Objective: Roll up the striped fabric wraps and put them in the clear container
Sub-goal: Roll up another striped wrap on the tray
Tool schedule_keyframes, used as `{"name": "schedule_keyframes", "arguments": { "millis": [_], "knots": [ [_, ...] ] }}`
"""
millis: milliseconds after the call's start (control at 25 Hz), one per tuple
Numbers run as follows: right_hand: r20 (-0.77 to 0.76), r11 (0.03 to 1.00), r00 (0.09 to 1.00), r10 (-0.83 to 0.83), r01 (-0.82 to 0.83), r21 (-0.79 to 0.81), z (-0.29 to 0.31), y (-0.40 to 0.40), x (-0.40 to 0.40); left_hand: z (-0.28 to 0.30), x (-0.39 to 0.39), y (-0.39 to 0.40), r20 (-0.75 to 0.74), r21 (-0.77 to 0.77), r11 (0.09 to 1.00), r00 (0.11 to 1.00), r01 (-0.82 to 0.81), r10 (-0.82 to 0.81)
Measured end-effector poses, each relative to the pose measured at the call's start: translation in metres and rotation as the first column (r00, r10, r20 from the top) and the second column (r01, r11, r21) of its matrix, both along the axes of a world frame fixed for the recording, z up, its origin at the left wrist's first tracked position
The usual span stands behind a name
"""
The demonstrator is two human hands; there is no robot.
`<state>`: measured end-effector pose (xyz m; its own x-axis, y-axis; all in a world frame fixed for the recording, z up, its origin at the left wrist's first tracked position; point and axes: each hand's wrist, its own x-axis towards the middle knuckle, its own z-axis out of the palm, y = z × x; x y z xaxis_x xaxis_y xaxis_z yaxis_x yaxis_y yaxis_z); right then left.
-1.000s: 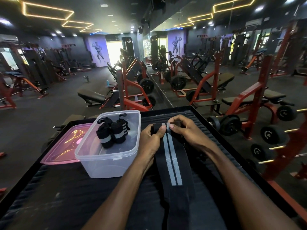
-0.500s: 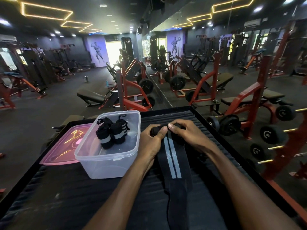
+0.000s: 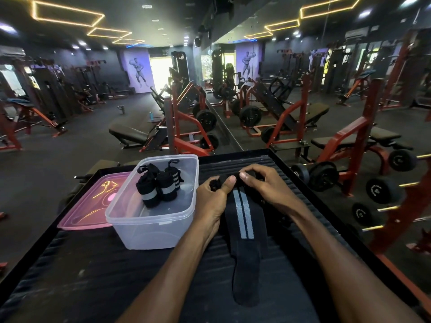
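At the centre of the frame the left hand (image 3: 211, 194) and right hand (image 3: 261, 185) both pinch the started roll at the far end of the striped wrap (image 3: 243, 220), whose loose tail runs down toward the bottom edge over the black ribbed mat (image 3: 93, 276). To roll it well, keep the thumbs pressing evenly, the edges square and the tail flat. The clear container (image 3: 151, 227), left of centre, already holds rolled wraps (image 3: 158, 186).
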<state>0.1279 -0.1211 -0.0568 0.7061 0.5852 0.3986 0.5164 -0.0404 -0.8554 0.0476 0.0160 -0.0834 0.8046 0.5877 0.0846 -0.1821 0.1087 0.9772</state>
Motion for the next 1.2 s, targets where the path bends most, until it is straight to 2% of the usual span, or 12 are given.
{"name": "schedule_keyframes", "arguments": {
  "millis": [80,240,360,440,520,640,720,800,960,1120,1200],
  "knots": [
    [0.042,0.999,0.998,-0.040,0.041,-0.018,0.000,0.000,0.001,-0.001,0.001,-0.003,0.019,0.018,0.999,0.999,-0.040,0.040],
    [0.052,0.997,0.998,-0.022,0.018,0.077,0.003,-0.004,0.000,0.004,-0.001,-0.007,0.053,-0.155,0.983,0.994,0.099,-0.092],
    [-0.105,0.997,0.994,0.036,-0.028,0.078,0.001,-0.004,0.001,0.004,-0.003,-0.005,0.050,-0.082,0.992,0.995,0.095,-0.091],
    [-0.200,0.999,0.979,0.047,-0.043,0.024,-0.001,-0.003,0.002,0.003,-0.003,-0.005,0.057,-0.025,0.997,0.996,0.070,-0.069],
    [-0.143,1.000,0.989,0.029,-0.027,0.015,-0.002,-0.003,0.003,0.003,-0.003,-0.005,0.059,-0.033,0.996,0.995,0.084,-0.082],
    [-0.038,0.997,0.999,0.028,-0.025,0.069,0.002,-0.006,0.002,0.010,-0.004,-0.008,0.063,-0.181,0.971,0.987,0.157,-0.148],
    [-0.016,0.997,0.999,0.046,-0.045,0.063,0.004,-0.006,-0.001,0.013,-0.005,-0.008,0.038,-0.225,0.959,0.985,0.175,-0.170],
    [-0.041,0.997,0.998,0.055,-0.052,0.057,0.003,-0.006,-0.002,0.012,-0.004,-0.005,0.021,-0.186,0.969,0.987,0.161,-0.160],
    [-0.130,0.999,0.991,0.012,-0.018,-0.039,0.003,-0.003,-0.001,0.006,-0.003,-0.003,-0.014,-0.007,0.993,0.993,0.121,-0.121],
    [-0.047,0.998,0.999,0.000,0.003,0.057,0.005,-0.005,-0.002,0.007,-0.005,-0.007,-0.004,-0.083,0.986,0.989,0.147,-0.148],
    [-0.019,0.998,1.000,0.017,-0.015,0.066,0.005,-0.006,-0.002,0.006,-0.003,-0.003,-0.003,-0.059,0.990,0.992,0.127,-0.128]
  ]
}}
